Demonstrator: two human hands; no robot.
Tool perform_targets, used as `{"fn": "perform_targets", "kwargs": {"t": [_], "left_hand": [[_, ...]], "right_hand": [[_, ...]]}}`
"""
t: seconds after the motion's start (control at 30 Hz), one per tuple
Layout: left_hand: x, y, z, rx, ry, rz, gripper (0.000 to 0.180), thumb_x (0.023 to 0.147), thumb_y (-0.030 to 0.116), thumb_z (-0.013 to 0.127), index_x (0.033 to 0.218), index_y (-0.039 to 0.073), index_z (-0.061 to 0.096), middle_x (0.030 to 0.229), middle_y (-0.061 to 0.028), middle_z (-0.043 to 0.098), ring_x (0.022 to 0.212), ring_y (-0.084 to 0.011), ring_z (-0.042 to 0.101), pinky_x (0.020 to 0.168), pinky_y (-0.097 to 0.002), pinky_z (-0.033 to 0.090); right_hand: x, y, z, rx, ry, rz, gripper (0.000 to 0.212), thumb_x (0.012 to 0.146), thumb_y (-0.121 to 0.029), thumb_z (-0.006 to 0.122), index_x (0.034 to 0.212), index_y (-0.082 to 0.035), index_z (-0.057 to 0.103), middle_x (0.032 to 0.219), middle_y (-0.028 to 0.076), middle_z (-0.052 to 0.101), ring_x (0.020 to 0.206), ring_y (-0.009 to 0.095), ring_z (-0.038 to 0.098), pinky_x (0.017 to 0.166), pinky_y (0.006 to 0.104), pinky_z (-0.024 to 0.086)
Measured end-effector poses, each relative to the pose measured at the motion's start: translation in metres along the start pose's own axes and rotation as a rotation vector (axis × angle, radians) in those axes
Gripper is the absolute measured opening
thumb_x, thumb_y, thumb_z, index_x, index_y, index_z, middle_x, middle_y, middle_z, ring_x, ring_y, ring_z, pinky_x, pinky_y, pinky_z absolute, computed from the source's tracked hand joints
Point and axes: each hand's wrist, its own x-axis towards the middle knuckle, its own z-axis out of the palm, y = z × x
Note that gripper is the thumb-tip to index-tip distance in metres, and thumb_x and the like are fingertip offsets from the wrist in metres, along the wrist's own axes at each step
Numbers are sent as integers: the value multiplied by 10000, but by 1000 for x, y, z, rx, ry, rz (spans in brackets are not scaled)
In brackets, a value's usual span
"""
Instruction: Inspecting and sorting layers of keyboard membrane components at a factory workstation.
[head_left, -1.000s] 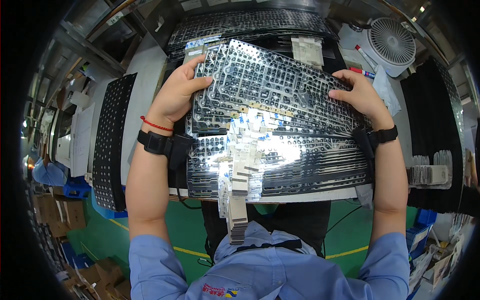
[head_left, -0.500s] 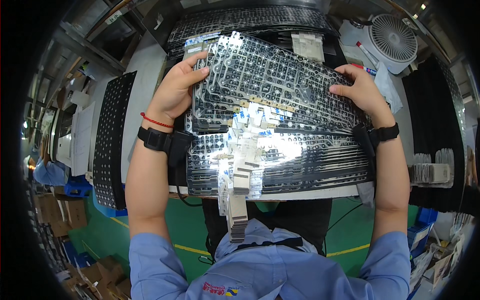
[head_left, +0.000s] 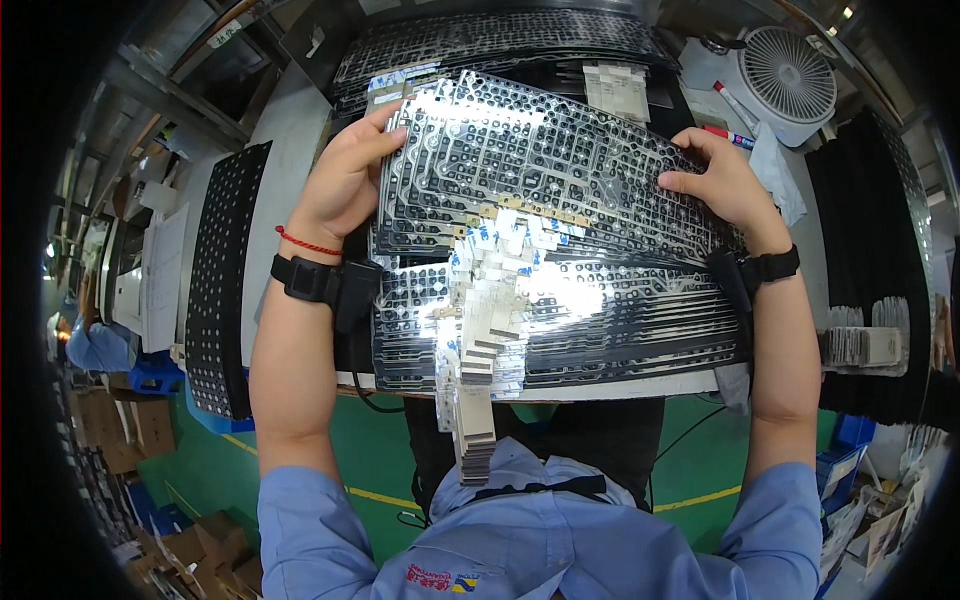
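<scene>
A fanned bundle of thin, clear-and-black printed circuit sheets, like keyboard membranes (head_left: pixel 560 150), is held up at a slant between my hands. My left hand (head_left: pixel 350 165) pinches its left edge between thumb and fingers. At the upper right edge, my right hand (head_left: pixel 715 180) grips it, thumb on top and fingers behind. Pale connector tails (head_left: pixel 500 265) with white and blue stickers hang from the sheets in an overlapping row. Beneath lies a stack of similar sheets (head_left: pixel 640 345), its tails (head_left: pixel 475 440) hanging over the table's front edge. Glare hides some of the print.
Another stack of sheets (head_left: pixel 500 45) lies at the back. A white fan (head_left: pixel 787 80) and a red marker (head_left: pixel 735 107) are at the back right. Dark perforated sheets (head_left: pixel 225 285) lie at the left, and black sheets with pale tails (head_left: pixel 865 345) at the right.
My left hand has shifted slightly left and down, spreading the left edges of the sheets. Glare now falls on the bundle's upper left. My right hand stays almost still.
</scene>
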Motion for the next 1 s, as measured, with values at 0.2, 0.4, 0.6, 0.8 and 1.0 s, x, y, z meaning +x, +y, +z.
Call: {"fn": "perform_targets", "kwargs": {"t": [0.2,0.4,0.6,0.8,1.0], "left_hand": [[0,0,2,59,6,1,403,1016,62,566,1403,-36,511,1258,-114,679,1086,-138,670,967,-293,539],[1,-5,-2,21,19,-3,429,1031,72,536,1428,-68,453,1283,-138,661,1100,-158,674,963,-298,551],[0,0,3,-5,35,5,384,1036,71,536,1404,-37,505,1260,-98,676,1071,-139,671,956,-290,544],[-1,1,5,44,17,16,397,1019,36,547,1407,-37,504,1260,-106,677,1074,-139,669,959,-290,541],[0,-2,3,44,43,29,382,1019,45,561,1390,-37,525,1254,-108,680,1085,-142,668,967,-292,543]], "right_hand": [[2,9,5,-6,82,-87,440,762,-182,869,1123,-13,682,982,44,704,941,151,640,892,300,497],[0,-1,3,36,44,-5,420,765,-175,868,1091,14,684,956,57,711,886,140,660,833,291,522],[0,-2,1,19,42,43,352,775,-152,860,1033,6,679,924,35,696,846,116,638,796,278,516],[2,3,-3,47,48,38,311,778,-139,852,993,-4,671,919,14,679,854,104,613,809,273,497],[3,7,-5,46,62,-4,354,765,-156,861,1036,2,698,947,49,722,850,124,658,808,283,525]]}}
